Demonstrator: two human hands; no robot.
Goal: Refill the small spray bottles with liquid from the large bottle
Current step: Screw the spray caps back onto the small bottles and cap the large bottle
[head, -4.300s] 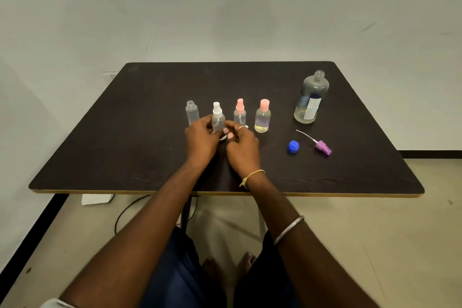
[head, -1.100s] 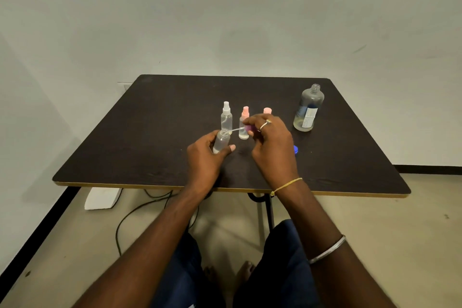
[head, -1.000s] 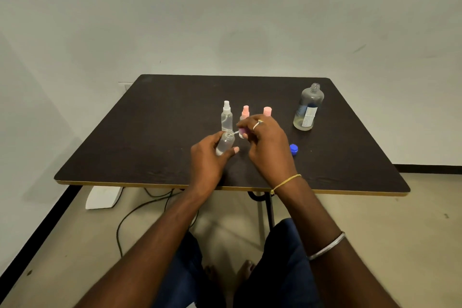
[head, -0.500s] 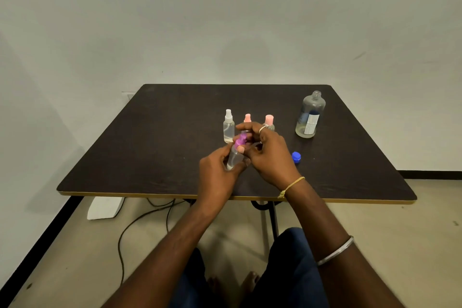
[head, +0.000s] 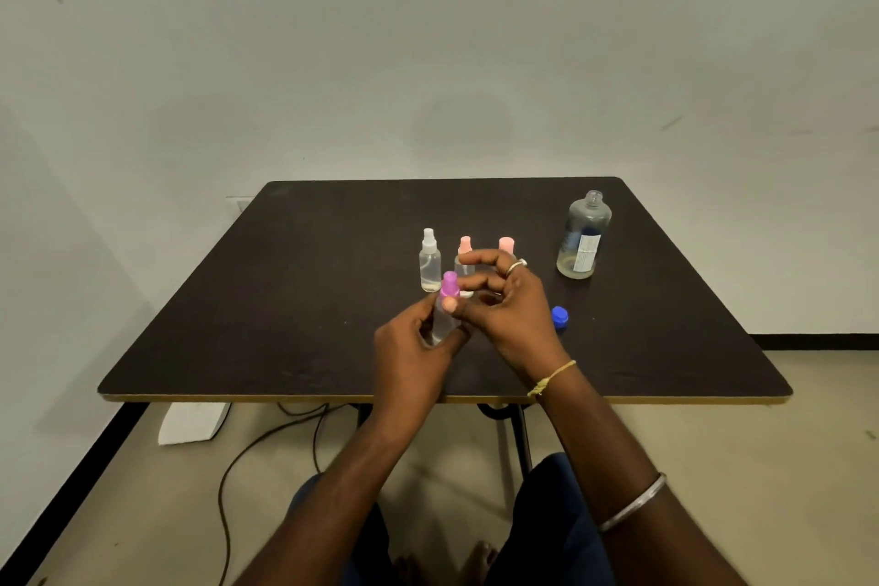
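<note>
Your left grip (head: 409, 347) clamps the small spray bottle (head: 442, 324) steady, probably so your right grip (head: 513, 314), pinching the purple cap (head: 449, 283), can screw it tight.

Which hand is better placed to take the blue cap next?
Right. The blue cap lies just beside the right hand, which pinches the purple cap; the left hand grips the small bottle, farther away.

A dark table (head: 285, 300) stands by a pale wall (head: 428, 62), a black cable (head: 223, 485) and white box (head: 192, 423) beneath it.
</note>
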